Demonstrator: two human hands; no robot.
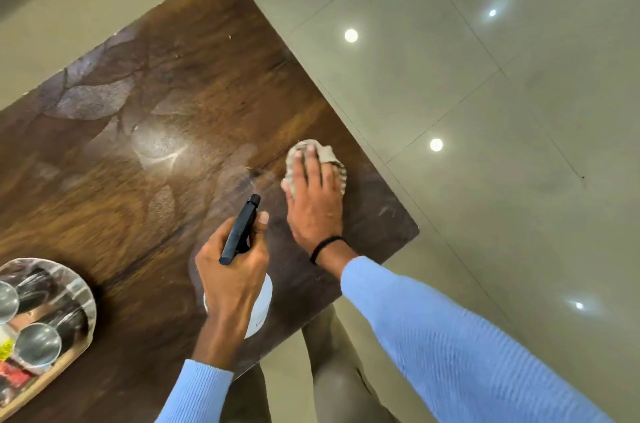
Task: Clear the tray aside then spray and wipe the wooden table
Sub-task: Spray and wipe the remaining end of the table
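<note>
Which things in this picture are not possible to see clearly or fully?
- Tray, head view: cut off by the left and bottom edges; its contents are blurred.
- Spray bottle: the left hand covers most of its white body, so the label is unreadable.
- Cloth: largely under the right hand.
- Table: its left part is outside the picture.

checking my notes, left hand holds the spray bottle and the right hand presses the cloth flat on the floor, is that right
Not quite. The right hand presses the cloth on the wooden table near its edge, not on the floor, as the head view shows. The left hand does hold the spray bottle.
</note>
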